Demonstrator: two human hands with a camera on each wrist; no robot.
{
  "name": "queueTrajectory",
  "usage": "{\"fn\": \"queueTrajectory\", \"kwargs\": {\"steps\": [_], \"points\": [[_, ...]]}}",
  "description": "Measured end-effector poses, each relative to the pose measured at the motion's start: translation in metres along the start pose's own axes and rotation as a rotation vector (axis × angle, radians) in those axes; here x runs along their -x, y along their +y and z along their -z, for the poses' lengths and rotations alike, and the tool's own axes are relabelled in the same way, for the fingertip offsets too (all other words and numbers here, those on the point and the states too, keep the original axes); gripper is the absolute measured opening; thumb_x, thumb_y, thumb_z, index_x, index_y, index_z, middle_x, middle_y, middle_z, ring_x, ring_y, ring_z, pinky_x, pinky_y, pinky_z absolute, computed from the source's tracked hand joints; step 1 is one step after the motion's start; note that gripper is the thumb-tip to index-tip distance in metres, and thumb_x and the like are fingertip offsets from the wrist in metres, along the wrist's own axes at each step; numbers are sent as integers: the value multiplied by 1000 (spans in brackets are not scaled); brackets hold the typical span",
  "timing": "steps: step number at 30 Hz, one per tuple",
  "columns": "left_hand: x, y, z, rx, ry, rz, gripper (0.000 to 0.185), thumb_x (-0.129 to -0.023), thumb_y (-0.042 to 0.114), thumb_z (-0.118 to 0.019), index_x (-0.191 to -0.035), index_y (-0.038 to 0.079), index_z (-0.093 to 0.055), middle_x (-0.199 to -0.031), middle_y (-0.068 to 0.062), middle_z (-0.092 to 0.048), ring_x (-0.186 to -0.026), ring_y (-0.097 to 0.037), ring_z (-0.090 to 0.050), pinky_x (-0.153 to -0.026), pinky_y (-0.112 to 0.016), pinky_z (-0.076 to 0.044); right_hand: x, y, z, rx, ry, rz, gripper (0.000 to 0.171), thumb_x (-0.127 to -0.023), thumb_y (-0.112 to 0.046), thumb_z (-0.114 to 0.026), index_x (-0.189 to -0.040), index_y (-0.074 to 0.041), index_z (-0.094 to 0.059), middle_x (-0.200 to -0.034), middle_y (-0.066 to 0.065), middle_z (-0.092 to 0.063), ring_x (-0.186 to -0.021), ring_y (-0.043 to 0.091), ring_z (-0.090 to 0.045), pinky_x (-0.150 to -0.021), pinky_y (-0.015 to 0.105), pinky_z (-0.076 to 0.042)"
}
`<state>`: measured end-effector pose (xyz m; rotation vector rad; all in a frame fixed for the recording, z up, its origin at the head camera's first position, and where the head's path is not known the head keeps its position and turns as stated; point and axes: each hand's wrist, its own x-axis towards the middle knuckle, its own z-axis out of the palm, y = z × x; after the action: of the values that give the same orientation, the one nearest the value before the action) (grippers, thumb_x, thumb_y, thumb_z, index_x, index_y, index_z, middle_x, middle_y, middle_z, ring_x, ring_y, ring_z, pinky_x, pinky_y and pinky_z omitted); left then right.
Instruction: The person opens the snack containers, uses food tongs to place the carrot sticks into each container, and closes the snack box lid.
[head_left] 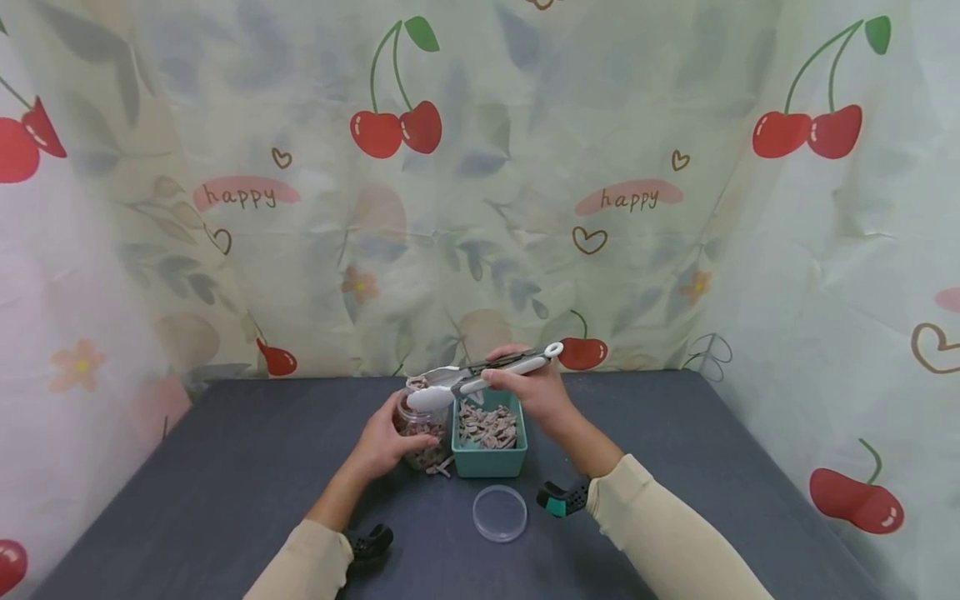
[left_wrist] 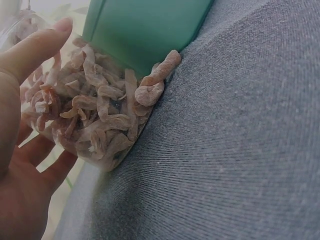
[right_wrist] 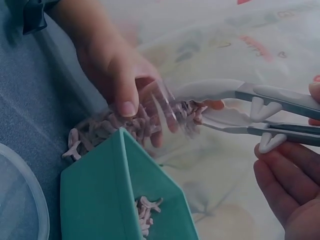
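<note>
My left hand (head_left: 382, 442) grips a clear jar (left_wrist: 100, 115) from its left side, thumb in front and fingers round the back. Pale, powdery dried strips fill much of the jar. Grey-and-white tongs (head_left: 517, 364) are held in my right hand (head_left: 542, 396), their white heads (right_wrist: 207, 90) at the jar's mouth. Some strips (right_wrist: 192, 110) lie between those heads, at or just above the rim. Touching or close beside the jar on its right is a teal bin (head_left: 491, 464) with more strips (head_left: 487, 427) inside. One loose strip (left_wrist: 157, 77) lies on the table against the jar's base.
A round clear lid (head_left: 500, 514) lies flat on the dark cloth-covered table (head_left: 262, 467), in front of the bin. A patterned curtain (head_left: 465, 208) with cherries hangs behind the table and along both sides. Black straps with devices sit at both wrists.
</note>
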<state>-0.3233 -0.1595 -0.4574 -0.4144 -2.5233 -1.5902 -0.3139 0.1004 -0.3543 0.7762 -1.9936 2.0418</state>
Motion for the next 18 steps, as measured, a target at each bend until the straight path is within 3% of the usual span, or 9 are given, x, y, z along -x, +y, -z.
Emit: {"fn": "queueTrajectory", "kwargs": {"steps": [18], "points": [[0, 0, 0, 19, 0, 7, 89, -73, 24, -88, -145, 8, -38, -125, -12, -56, -111, -26, -56, -91, -45, -46, -2, 0, 0, 32, -8, -53, 26, -81, 0, -76, -105, 5, -67, -89, 7, -69, -74, 14, -64, -71, 32, -52]]}}
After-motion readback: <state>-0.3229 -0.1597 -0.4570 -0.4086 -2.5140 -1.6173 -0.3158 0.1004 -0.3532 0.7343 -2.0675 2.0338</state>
